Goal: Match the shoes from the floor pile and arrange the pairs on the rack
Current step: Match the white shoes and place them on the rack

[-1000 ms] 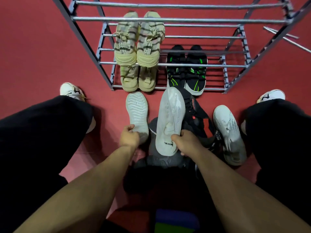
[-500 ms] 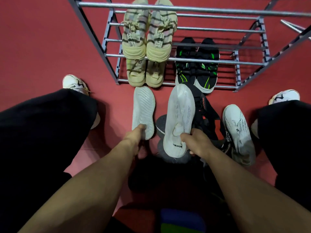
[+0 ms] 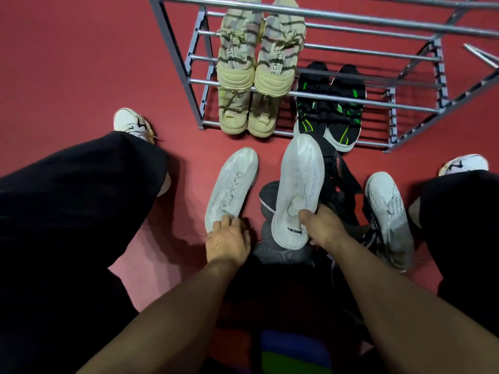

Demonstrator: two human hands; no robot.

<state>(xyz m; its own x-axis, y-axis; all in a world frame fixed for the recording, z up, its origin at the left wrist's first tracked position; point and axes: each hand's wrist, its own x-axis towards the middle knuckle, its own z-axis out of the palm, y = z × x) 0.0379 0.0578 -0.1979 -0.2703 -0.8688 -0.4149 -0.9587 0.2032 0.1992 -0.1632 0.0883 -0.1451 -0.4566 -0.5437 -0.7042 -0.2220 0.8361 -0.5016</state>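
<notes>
My right hand (image 3: 322,229) grips the heel of a white knit shoe (image 3: 298,190), held upper side up above the floor pile, toe toward the rack. My left hand (image 3: 228,238) rests on the heel of its matching white shoe (image 3: 231,188), which lies on the red floor, upper side up. The grey metal rack (image 3: 351,99) stands ahead with a beige striped pair (image 3: 262,55) on a middle shelf, a beige pair (image 3: 247,114) below it and a black-and-green pair (image 3: 330,112) on the bottom shelf.
The pile under my right hand holds a grey shoe (image 3: 270,201), a black shoe with orange marks (image 3: 340,179) and another white shoe (image 3: 388,214) at the right. My black-trousered legs and white sneakers (image 3: 132,124) flank the pile. A loose metal rod (image 3: 480,54) lies far right.
Both white shoes have been turned from sole up to upper side up. My left hand has come over the heel of the left shoe. The camera has moved closer to the rack.
</notes>
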